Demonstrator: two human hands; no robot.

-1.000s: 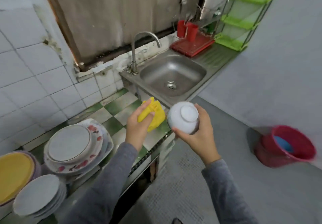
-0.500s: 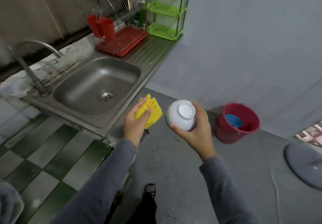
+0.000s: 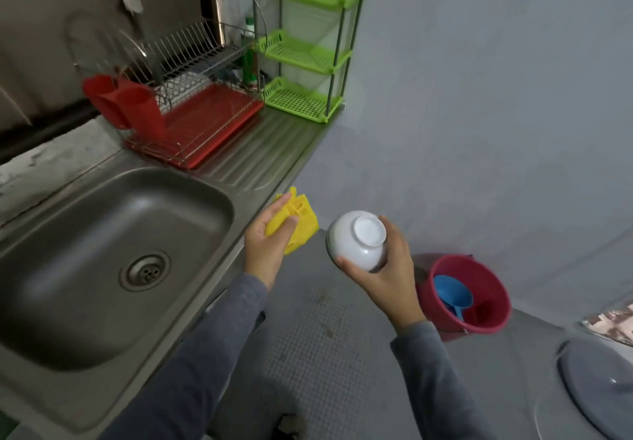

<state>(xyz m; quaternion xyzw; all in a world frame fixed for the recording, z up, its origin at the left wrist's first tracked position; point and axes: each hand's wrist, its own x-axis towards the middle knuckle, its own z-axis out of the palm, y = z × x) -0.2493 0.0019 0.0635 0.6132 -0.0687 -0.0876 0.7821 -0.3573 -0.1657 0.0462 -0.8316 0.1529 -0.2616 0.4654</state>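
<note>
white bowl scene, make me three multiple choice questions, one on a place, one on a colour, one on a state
1. Where does the red bucket stand? A on a chair; B on the floor; C on a stool.
2. What colour is the cloth in the left hand? A yellow; B blue; C red.
3. How does the right hand hold the white bowl? A upright; B base towards the camera; C stacked on plates.

1 B: the bucket sits on the grey floor.
2 A: it is bright yellow.
3 B: its foot ring faces the camera.
</note>
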